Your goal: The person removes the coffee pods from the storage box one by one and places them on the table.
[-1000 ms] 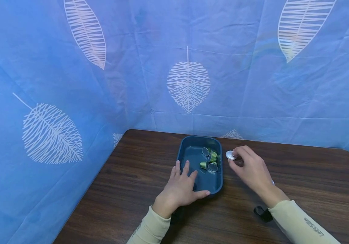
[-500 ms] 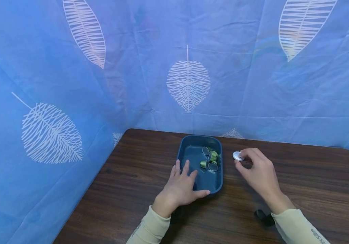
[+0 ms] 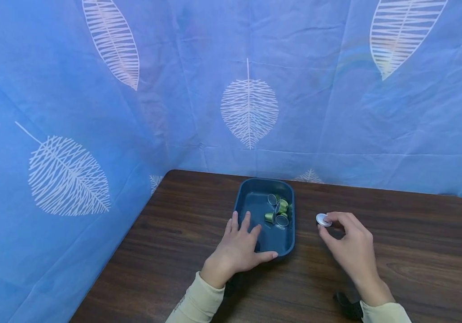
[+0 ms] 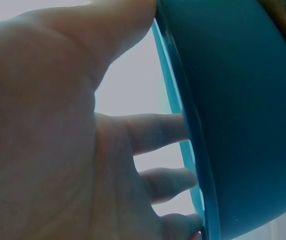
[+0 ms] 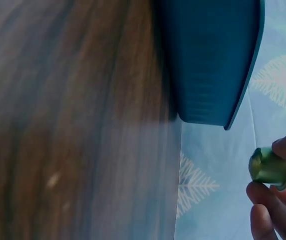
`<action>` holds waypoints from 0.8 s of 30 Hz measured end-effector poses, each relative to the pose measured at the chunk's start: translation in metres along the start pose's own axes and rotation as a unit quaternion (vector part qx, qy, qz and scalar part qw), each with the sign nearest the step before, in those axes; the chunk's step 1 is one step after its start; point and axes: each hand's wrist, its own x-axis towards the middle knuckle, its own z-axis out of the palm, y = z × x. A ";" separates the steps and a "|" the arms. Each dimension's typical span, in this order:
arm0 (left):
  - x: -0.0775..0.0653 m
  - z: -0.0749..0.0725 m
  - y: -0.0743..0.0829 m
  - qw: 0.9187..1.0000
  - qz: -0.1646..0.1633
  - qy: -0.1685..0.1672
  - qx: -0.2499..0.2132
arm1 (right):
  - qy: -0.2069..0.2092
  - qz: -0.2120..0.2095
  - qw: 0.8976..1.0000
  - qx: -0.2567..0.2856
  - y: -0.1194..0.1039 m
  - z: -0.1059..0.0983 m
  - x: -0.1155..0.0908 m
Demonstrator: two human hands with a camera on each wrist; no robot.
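Note:
A green coffee capsule (image 3: 323,220) with a silver foil lid is pinched between the thumb and fingers of my right hand (image 3: 352,246), just right of the blue tray (image 3: 255,202). In the right wrist view the capsule (image 5: 270,167) lies on its side between the fingertips, above the table. My left hand (image 3: 237,251) rests across the tray's near left rim, fingers spread and thumb at the front edge. The left wrist view shows its fingertips (image 4: 170,132) at the tray rim. Several more green coffee capsules (image 3: 281,206) lie inside the tray, toward its right side.
A dark wood table (image 3: 416,251) carries the tray. Blue cloth (image 3: 320,89) with white leaf prints hangs behind the table and along its left side. A black object (image 3: 348,307) shows beside the right wrist.
My right hand has drawn away from the tray, to the right and toward me, still pinching the coffee capsule. My left hand and the tray have kept their places.

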 end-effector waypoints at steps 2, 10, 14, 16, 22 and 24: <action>-0.001 0.000 -0.001 1.000 0.000 -0.001 -0.004 | -0.002 0.001 1.000 -0.008 0.001 -0.002 -0.002; 0.000 -0.003 0.000 1.000 0.002 0.004 -0.016 | 0.015 -0.003 1.000 -0.012 0.003 -0.010 0.006; 0.001 -0.003 0.001 1.000 0.000 0.003 -0.021 | 0.025 -0.017 0.999 -0.026 0.006 -0.014 0.008; 0.001 -0.002 0.001 1.000 0.001 0.001 -0.022 | 0.030 -0.019 0.999 -0.034 0.008 -0.018 0.009; 0.001 -0.001 0.000 1.000 0.006 -0.002 -0.016 | 0.038 -0.018 0.998 -0.042 0.016 -0.030 0.009; 0.001 -0.001 0.001 1.000 0.005 -0.001 -0.015 | 0.039 -0.013 0.998 -0.042 0.018 -0.034 0.009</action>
